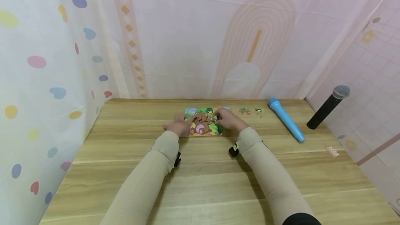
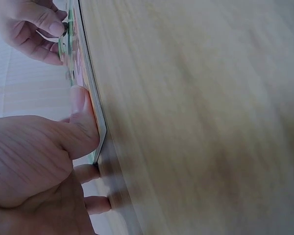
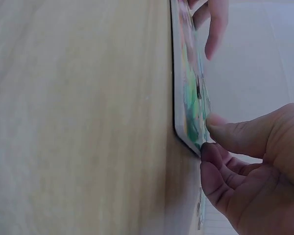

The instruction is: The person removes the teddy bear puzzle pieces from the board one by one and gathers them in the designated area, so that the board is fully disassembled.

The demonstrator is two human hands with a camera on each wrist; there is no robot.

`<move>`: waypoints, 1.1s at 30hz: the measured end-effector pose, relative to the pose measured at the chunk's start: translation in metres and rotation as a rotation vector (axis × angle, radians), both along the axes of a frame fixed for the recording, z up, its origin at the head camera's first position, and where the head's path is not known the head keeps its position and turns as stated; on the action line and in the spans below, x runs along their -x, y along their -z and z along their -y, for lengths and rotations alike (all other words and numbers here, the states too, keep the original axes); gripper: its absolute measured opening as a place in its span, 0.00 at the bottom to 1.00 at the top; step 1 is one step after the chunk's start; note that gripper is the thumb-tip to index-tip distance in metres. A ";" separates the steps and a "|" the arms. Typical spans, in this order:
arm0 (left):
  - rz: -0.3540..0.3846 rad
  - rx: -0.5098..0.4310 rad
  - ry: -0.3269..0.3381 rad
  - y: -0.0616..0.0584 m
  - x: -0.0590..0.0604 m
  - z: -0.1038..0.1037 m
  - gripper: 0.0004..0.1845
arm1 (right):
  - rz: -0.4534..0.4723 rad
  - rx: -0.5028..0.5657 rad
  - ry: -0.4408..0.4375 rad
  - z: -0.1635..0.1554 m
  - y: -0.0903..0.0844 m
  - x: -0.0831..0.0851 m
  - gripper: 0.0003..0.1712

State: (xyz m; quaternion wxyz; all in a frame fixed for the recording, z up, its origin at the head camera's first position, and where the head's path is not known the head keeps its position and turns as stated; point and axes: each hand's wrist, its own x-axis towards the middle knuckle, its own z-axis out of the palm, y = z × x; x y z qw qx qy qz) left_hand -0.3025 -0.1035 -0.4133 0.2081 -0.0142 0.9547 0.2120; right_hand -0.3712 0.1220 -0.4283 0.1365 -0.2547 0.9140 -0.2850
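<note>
Right now my left hand [image 1: 178,126] has its thumb [image 2: 83,128] pressed on the near corner of the puzzle board [image 1: 203,122], with the other fingers loosely curled against the counter [image 1: 200,176] beside its edge. My right hand [image 1: 227,118] sits at the board's 3 o'clock side; its thumb and forefinger [image 3: 220,127] are pinched narrow on a puzzle piece [image 3: 204,128] at the board's edge, the remaining fingers tucked under. The board lies flat in the middle of the counter, toward 12 o'clock from my sleeves, showing a brown bear among green leaves.

Outward from my right hand, at about 2 o'clock, two loose pieces [image 1: 251,111] lie on the counter, apart from the board. Beyond them, toward 3 o'clock, a blue toy microphone [image 1: 285,124] lies slanted on the wood. Farther right, a black microphone [image 1: 328,107] with a grey mesh head leans at the counter's edge against the pink wall.
</note>
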 end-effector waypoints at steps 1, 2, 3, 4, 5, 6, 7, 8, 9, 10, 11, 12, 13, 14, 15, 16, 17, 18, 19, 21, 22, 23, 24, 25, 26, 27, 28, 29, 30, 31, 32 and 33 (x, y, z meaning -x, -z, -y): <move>-0.002 0.031 0.031 0.000 0.000 0.000 0.36 | 0.000 0.000 0.002 0.000 0.000 0.000 0.23; -0.004 0.053 0.051 0.000 0.000 0.000 0.37 | 0.002 0.001 0.004 0.000 -0.001 -0.001 0.23; -0.010 0.066 0.053 0.000 0.001 0.000 0.37 | 0.002 0.004 0.004 0.000 -0.001 -0.001 0.23; -0.015 0.073 0.052 0.000 0.001 0.000 0.37 | 0.003 0.007 0.004 -0.001 -0.002 -0.001 0.23; -0.016 0.081 0.050 0.000 0.002 0.000 0.37 | 0.001 0.009 0.003 -0.001 -0.002 -0.001 0.23; -0.019 0.082 0.046 0.001 0.003 0.000 0.37 | 0.000 0.012 0.003 -0.002 -0.002 -0.001 0.23; -0.018 0.083 0.041 0.002 0.004 0.000 0.37 | 0.004 0.017 0.005 -0.002 -0.003 -0.002 0.23; -0.013 0.082 0.037 0.002 0.006 0.000 0.37 | 0.006 0.021 0.005 -0.003 -0.003 -0.001 0.23; -0.011 0.083 0.038 0.004 0.007 0.000 0.37 | 0.006 0.025 0.005 -0.004 -0.003 -0.001 0.23; -0.003 0.086 0.037 0.005 0.009 0.000 0.37 | 0.006 0.028 0.005 -0.005 -0.003 -0.001 0.23; 0.000 0.084 0.036 0.006 0.011 0.000 0.37 | 0.002 0.029 0.003 -0.006 -0.003 -0.001 0.23; 0.005 0.085 0.038 0.008 0.012 0.001 0.37 | 0.000 0.030 0.003 -0.007 -0.003 -0.001 0.23; 0.012 0.089 0.040 0.009 0.014 0.001 0.37 | -0.002 0.032 0.001 -0.008 -0.003 -0.002 0.23; 0.014 0.090 0.042 0.011 0.015 0.002 0.38 | -0.008 0.030 -0.003 -0.010 -0.003 -0.002 0.23; 0.018 0.093 0.046 0.013 0.017 0.002 0.38 | -0.010 0.030 -0.004 -0.011 -0.003 -0.002 0.23; 0.023 0.099 0.050 0.015 0.018 0.003 0.39 | -0.012 0.029 -0.005 -0.013 -0.003 -0.002 0.23; 0.020 0.101 0.053 0.017 0.019 0.003 0.39 | -0.015 0.029 -0.004 -0.014 -0.003 -0.002 0.23; 0.023 0.104 0.056 0.018 0.020 0.003 0.39 | -0.012 0.032 0.001 -0.016 -0.004 -0.003 0.23; 0.020 0.103 0.055 0.019 0.020 0.004 0.39 | -0.011 0.033 0.009 -0.017 -0.004 -0.003 0.23; 0.011 0.096 0.054 0.020 0.021 0.005 0.38 | -0.012 0.032 0.022 -0.020 -0.005 -0.004 0.23; 0.003 0.093 0.053 0.020 0.020 0.005 0.38 | -0.014 0.028 0.027 -0.022 -0.006 -0.004 0.23; 0.000 0.095 0.052 0.019 0.019 0.004 0.38 | -0.020 0.023 0.031 -0.023 -0.006 -0.005 0.23; -0.005 0.096 0.052 0.019 0.018 0.004 0.38 | -0.022 0.018 0.035 -0.025 -0.007 -0.005 0.24; -0.010 0.100 0.053 0.019 0.017 0.004 0.39 | -0.026 0.012 0.036 -0.027 -0.006 -0.005 0.24; -0.014 0.102 0.056 0.019 0.017 0.004 0.40 | -0.029 0.007 0.034 -0.029 -0.006 -0.005 0.25; -0.015 0.106 0.057 0.019 0.016 0.004 0.40 | -0.024 0.008 0.038 -0.030 -0.005 -0.005 0.25; -0.014 0.110 0.059 0.019 0.016 0.004 0.41 | -0.015 0.013 0.048 -0.033 -0.005 -0.005 0.25; -0.013 0.110 0.059 0.020 0.017 0.004 0.42 | -0.009 0.017 0.058 -0.035 -0.005 -0.005 0.26; -0.014 0.106 0.059 0.022 0.018 0.004 0.43 | 0.000 0.023 0.069 -0.038 -0.004 -0.006 0.26; -0.010 0.106 0.059 0.023 0.019 0.004 0.43 | -0.002 0.022 0.080 -0.040 -0.004 -0.006 0.25; -0.007 0.106 0.060 0.024 0.021 0.004 0.43 | -0.009 0.017 0.089 -0.043 -0.004 -0.006 0.25; -0.004 0.111 0.062 0.024 0.022 0.004 0.43 | -0.014 0.017 0.098 -0.046 -0.004 -0.006 0.24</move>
